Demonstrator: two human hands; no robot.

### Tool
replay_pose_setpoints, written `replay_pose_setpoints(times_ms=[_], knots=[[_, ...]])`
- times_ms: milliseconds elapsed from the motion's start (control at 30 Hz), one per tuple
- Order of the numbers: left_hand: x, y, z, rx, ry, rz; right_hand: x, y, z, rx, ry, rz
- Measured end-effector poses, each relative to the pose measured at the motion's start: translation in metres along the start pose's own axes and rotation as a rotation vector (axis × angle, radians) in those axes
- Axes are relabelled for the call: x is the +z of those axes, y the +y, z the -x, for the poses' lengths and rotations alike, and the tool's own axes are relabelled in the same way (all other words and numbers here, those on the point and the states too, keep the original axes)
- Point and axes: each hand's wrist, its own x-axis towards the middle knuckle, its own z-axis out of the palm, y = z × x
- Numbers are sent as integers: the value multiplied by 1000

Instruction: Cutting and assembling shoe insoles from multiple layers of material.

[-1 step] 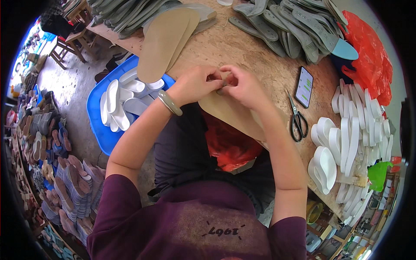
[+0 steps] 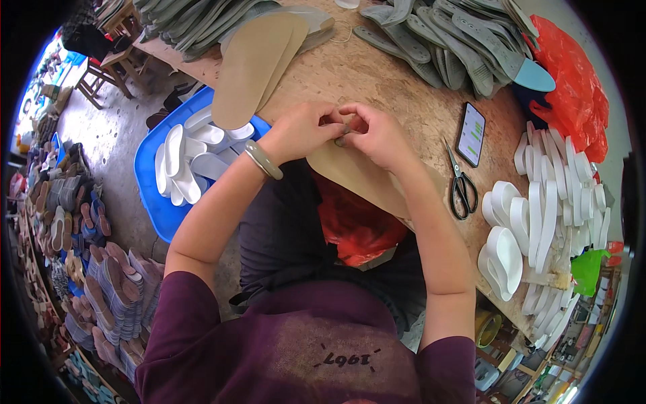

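Scarcely anything has moved since the earlier frame: the left hand (image 2: 306, 135) and right hand (image 2: 378, 140) stay close together, fingers curled inward; whether they grip anything, I cannot tell. Just below them, at the near edge of the bench (image 2: 397, 91), lies a plain, smooth tan sole-shaped sheet (image 2: 356, 174), partly hidden by the right forearm.

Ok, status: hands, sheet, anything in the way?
Left hand, right hand close together, fingers curled; grip detail too small to tell. Tan sheet under right forearm, partly hidden. Scissors and phone to the right, clear of both hands.
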Motion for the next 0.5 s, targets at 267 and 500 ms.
replay_pose_setpoints(times_ms=[267, 500], knots=[[0, -6, -4, 107, 14, -88, -27, 10, 15, 113, -47, -111], [-5, 6, -3, 124, 2, -171, -77, 52, 74, 290, -14, -214]])
